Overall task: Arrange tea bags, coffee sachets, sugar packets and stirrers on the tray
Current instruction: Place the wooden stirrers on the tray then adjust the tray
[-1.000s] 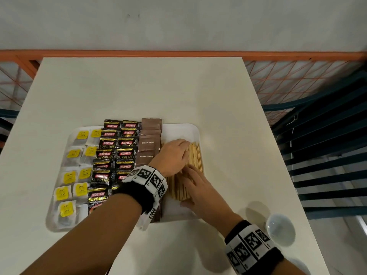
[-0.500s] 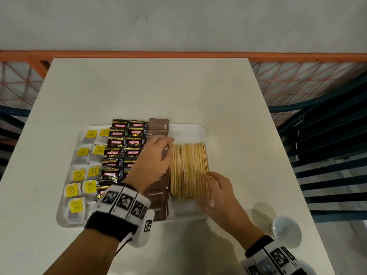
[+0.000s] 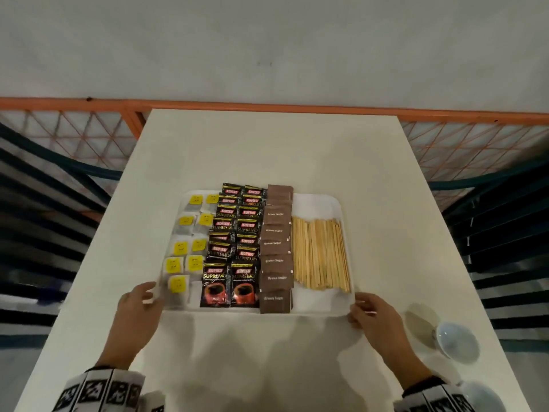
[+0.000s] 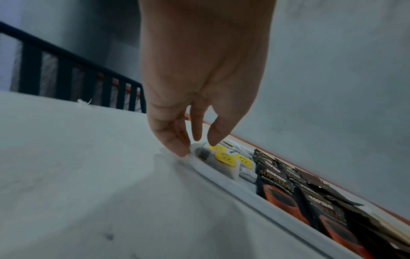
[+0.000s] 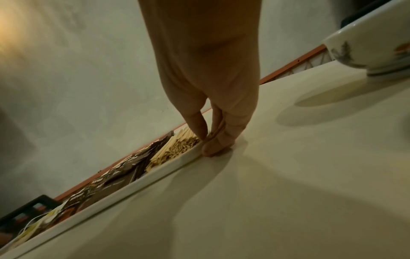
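Observation:
A white tray [image 3: 315, 203] lies in the middle of the table. From left to right it holds yellow-tagged tea bags [image 3: 190, 248], black coffee sachets [image 3: 234, 233], brown sugar packets [image 3: 276, 257] and a bed of wooden stirrers [image 3: 320, 254]. My left hand [image 3: 153, 292] is at the tray's near left corner. In the left wrist view its fingers [image 4: 182, 152] touch the rim [image 4: 244, 192] from outside and the thumb reaches over it. My right hand [image 3: 355, 307] pinches the near right corner, thumb on the rim [image 5: 133, 189] and fingers curled under, beside the stirrers [image 5: 177, 145].
A white bowl [image 3: 457, 341] stands on the table right of my right hand, and a second bowl [image 3: 481, 396] sits at the near right corner. An orange railing [image 3: 297, 107] runs behind the table's far edge. Bare tabletop [image 3: 267, 150] lies beyond the tray.
Both hands have left the stirrers and sugar packets and drawn back to the tray's two near corners. The stirrers now lie uncovered in one even bed.

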Demonstrator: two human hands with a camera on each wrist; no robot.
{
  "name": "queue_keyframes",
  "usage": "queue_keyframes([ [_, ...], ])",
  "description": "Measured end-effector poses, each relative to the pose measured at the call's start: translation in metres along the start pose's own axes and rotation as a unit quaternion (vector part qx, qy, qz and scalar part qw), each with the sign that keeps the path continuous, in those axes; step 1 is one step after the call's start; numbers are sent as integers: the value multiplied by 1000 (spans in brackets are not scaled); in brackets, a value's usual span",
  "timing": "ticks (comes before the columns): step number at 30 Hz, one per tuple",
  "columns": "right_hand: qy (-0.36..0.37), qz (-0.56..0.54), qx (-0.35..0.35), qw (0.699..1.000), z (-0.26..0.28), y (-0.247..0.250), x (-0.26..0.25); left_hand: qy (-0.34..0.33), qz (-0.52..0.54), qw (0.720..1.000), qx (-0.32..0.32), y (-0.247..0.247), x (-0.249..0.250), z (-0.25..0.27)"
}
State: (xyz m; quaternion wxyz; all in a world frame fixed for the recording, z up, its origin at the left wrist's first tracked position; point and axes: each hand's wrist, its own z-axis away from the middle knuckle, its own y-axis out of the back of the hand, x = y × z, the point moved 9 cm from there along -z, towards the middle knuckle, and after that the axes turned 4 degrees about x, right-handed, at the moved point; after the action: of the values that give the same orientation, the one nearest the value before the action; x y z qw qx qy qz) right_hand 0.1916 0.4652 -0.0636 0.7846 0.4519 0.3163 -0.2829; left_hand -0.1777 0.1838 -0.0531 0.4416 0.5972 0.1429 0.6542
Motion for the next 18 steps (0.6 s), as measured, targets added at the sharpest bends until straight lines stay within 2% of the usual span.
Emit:
queue_keyframes([
  [4, -22, -36, 15, 999, 3, 0, 4, 42, 127, 990, -48, -3, -10, 3],
  [7, -14, -40, 29, 999, 8, 0, 2, 55, 179, 979, -80, -3, -19, 2],
  [18, 51, 47, 10, 998, 19, -9, -21, 42, 217, 968, -123, -8, -29, -12],
])
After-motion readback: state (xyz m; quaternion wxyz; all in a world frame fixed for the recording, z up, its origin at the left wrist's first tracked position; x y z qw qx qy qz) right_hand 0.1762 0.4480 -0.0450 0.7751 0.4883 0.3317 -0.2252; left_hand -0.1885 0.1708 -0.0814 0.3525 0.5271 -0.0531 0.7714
